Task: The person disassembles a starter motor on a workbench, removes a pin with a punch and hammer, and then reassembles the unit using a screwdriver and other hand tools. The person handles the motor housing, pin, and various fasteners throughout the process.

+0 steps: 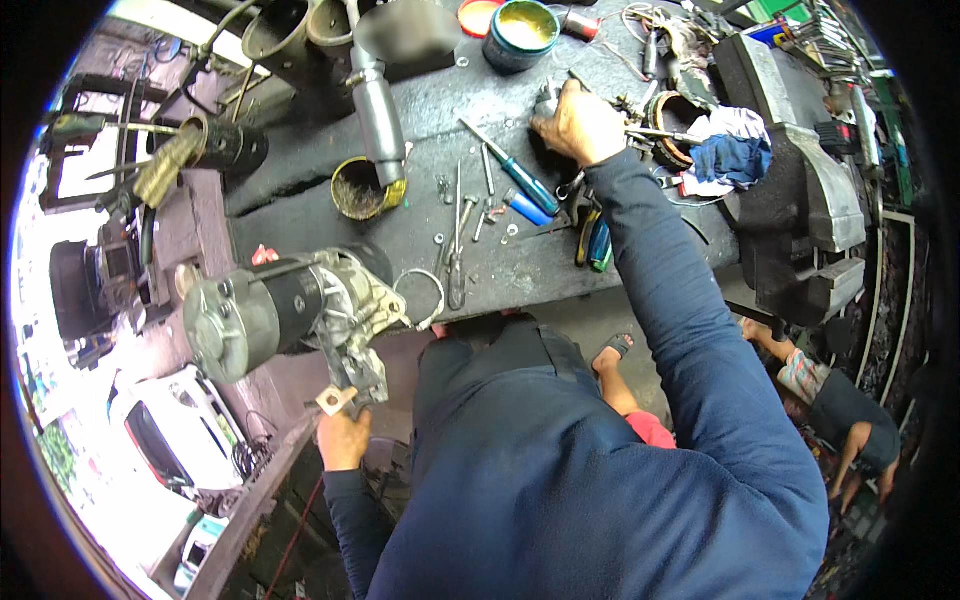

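A starter motor (262, 312), with a grey can end, a black body and a cast metal nose, is at the bench's near left edge. My left hand (343, 440) is closed at its lower end, just under a flat metal tab with a hole (336, 401); some fingers are hidden. Across the bench, my right hand (585, 124) is closed around a small metal part (545, 104), mostly covered by the fingers. Screwdrivers lie nearby: one teal-handled (528, 182), another slim and worn (457, 260). Small bolts (480, 226) are scattered between the hands.
A yellow-rimmed tin (368, 190) holds a metal cylinder's end (378, 120). At the back stands an open tub of yellowish grease (522, 36). A large vise (795, 185) and blue-white rags (730, 155) occupy the right. Another person (855, 405) is low at far right.
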